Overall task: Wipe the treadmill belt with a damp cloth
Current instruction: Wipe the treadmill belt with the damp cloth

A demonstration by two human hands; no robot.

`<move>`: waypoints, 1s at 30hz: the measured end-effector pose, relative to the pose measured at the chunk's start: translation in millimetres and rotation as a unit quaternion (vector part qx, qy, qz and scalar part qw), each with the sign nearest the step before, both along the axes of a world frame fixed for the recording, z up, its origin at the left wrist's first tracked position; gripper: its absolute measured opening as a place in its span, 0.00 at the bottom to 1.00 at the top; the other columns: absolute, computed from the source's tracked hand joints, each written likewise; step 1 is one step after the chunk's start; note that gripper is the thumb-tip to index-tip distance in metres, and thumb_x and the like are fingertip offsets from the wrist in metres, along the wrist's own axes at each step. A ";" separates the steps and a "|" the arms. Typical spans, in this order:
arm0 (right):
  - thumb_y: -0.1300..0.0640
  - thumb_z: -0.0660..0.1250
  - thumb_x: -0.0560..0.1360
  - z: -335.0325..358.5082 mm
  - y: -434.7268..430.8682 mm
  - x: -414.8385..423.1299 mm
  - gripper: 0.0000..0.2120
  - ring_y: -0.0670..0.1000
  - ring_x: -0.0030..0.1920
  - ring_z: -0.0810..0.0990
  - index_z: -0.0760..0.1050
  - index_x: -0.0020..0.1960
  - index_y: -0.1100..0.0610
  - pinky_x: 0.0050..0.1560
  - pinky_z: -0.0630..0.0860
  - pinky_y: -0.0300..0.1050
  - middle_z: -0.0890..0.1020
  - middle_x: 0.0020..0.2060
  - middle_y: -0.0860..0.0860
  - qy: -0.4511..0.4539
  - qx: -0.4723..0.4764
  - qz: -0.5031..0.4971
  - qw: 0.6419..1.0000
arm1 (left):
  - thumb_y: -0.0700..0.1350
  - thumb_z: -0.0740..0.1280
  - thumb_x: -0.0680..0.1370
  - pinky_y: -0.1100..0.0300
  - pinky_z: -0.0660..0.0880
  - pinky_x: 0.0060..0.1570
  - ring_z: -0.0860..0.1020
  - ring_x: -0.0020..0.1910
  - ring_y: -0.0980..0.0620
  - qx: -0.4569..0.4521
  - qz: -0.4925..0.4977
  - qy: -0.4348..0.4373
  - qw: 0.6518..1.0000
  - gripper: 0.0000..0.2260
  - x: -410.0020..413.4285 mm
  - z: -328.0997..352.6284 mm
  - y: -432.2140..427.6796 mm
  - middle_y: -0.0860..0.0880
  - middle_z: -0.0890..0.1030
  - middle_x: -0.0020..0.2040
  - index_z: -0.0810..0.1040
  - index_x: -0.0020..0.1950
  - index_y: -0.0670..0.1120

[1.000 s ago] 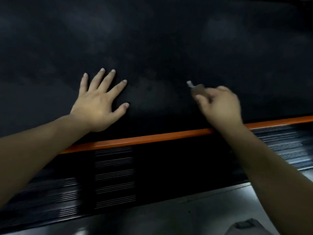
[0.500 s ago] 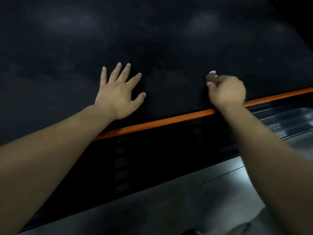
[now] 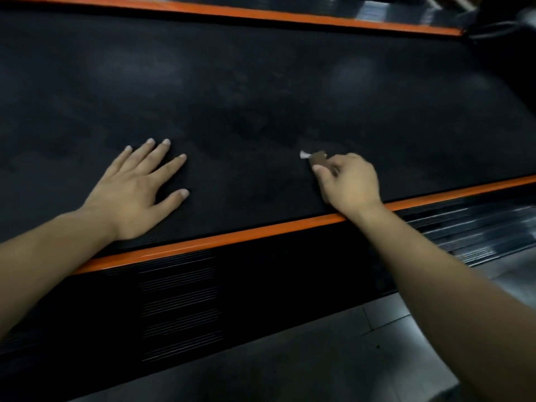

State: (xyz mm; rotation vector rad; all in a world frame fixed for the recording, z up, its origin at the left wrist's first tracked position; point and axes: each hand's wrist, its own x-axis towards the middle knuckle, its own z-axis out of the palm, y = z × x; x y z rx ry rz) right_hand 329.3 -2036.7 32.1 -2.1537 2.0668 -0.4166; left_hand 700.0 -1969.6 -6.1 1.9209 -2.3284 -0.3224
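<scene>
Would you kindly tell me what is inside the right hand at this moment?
The right hand pinches a small brownish cloth with a pale tip, over the treadmill belt. How much more cloth the hand encloses is covered.

Hands (image 3: 136, 188) on belt (image 3: 261, 91) — cloth (image 3: 314, 158) rightward

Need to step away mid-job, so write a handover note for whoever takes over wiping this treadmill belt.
Left hand: flat, fingers spread, palm on the treadmill belt.
Right hand: pinches a small brown cloth wad, at the belt by the near orange rail.
Done: cannot tell; dull smudges show mid-belt.
Left: wipe across to the far orange rail.
</scene>
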 end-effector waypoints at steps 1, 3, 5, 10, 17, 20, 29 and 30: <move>0.44 0.66 0.77 1.3 -6.5 -1.1 0.15 0.60 0.44 0.81 0.79 0.41 0.55 0.41 0.71 0.47 0.82 0.39 0.56 0.003 0.007 0.010 1.000 | 0.71 0.43 0.77 0.49 0.41 0.81 0.45 0.83 0.50 -0.001 0.004 0.005 1.000 0.37 3.1 -1.2 2.7 0.49 0.50 0.84 0.57 0.83 0.55; 0.44 0.66 0.77 9.6 -26.5 -13.6 0.15 0.60 0.45 0.81 0.77 0.39 0.54 0.39 0.69 0.45 0.81 0.37 0.54 0.012 0.014 -0.034 0.999 | 0.70 0.44 0.78 0.48 0.41 0.81 0.45 0.83 0.50 -0.010 0.009 0.013 1.000 0.36 2.0 -3.2 4.9 0.49 0.51 0.84 0.58 0.83 0.55; 0.45 0.65 0.78 14.9 -43.0 -22.1 0.13 0.60 0.47 0.82 0.77 0.41 0.53 0.40 0.68 0.44 0.80 0.37 0.53 -0.016 0.004 -0.123 0.992 | 0.69 0.44 0.78 0.48 0.42 0.81 0.46 0.83 0.51 -0.018 0.015 0.016 1.000 0.36 -0.7 -4.7 4.5 0.49 0.52 0.84 0.59 0.83 0.55; 0.46 0.67 0.77 -10.7 -16.6 56.0 0.13 0.54 0.42 0.78 0.82 0.48 0.54 0.41 0.71 0.47 0.77 0.40 0.52 -0.029 -0.041 0.047 0.998 | 0.69 0.45 0.79 0.47 0.45 0.81 0.48 0.83 0.50 -0.033 0.012 0.015 0.999 0.35 1.4 -5.9 4.2 0.48 0.54 0.84 0.61 0.82 0.55; 0.46 0.67 0.77 7.8 -42.1 19.9 0.12 0.60 0.46 0.81 0.80 0.44 0.55 0.39 0.68 0.45 0.79 0.38 0.53 0.026 -0.028 -0.050 0.998 | 0.69 0.44 0.78 0.47 0.43 0.81 0.46 0.83 0.50 -0.028 0.004 0.013 1.000 0.35 3.9 -6.8 3.9 0.48 0.52 0.84 0.59 0.83 0.55; 0.48 0.69 0.76 0.6 -19.4 73.5 0.11 0.60 0.46 0.82 0.83 0.47 0.56 0.40 0.72 0.46 0.83 0.41 0.56 -0.021 -0.049 0.003 0.999 | 0.69 0.44 0.78 0.47 0.43 0.81 0.46 0.83 0.50 -0.027 -0.001 0.022 0.999 0.35 4.9 -7.1 2.4 0.48 0.52 0.84 0.59 0.82 0.55; 0.45 0.66 0.77 9.4 -11.0 41.0 0.15 0.63 0.47 0.81 0.81 0.48 0.56 0.40 0.70 0.48 0.82 0.42 0.58 0.063 -0.024 -0.008 0.998 | 0.70 0.46 0.78 0.49 0.47 0.81 0.48 0.83 0.50 -0.017 -0.072 0.033 0.997 0.36 41.7 -8.1 6.1 0.48 0.53 0.84 0.61 0.82 0.53; 0.45 0.66 0.77 9.0 -9.3 40.0 0.15 0.63 0.47 0.81 0.81 0.47 0.57 0.40 0.70 0.48 0.82 0.43 0.58 0.052 -0.029 -0.046 0.997 | 0.70 0.45 0.79 0.48 0.47 0.81 0.48 0.83 0.50 -0.018 -0.071 0.028 0.997 0.36 50.3 -8.5 8.8 0.48 0.53 0.84 0.61 0.82 0.54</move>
